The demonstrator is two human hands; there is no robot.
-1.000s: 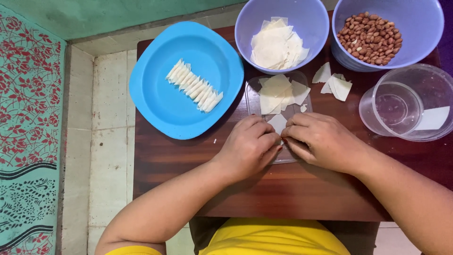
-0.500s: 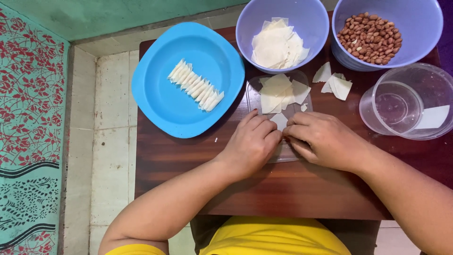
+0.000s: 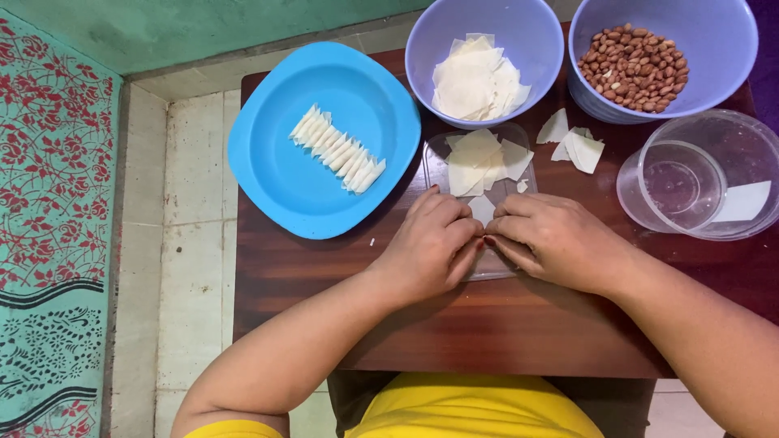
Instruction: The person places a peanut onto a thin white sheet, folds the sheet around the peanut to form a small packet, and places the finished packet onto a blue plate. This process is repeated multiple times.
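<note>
Pinched between both hands, left hand (image 3: 426,247) and right hand (image 3: 552,239), a small wrapper piece (image 3: 482,208) sits mid-frame on the clear board (image 3: 495,268), below loose wrappers (image 3: 479,158).

A small, pale, thin wrapper piece (image 3: 482,208) lies flat on a clear plastic board (image 3: 487,268) — only a pointed, roughly triangular part of it shows, the rest hidden beneath fingertips pressed on it from both sides. Just behind it on the same board sits a loose heap of similar cream-white wrappers (image 3: 477,161) — flat and overlapping.
</note>
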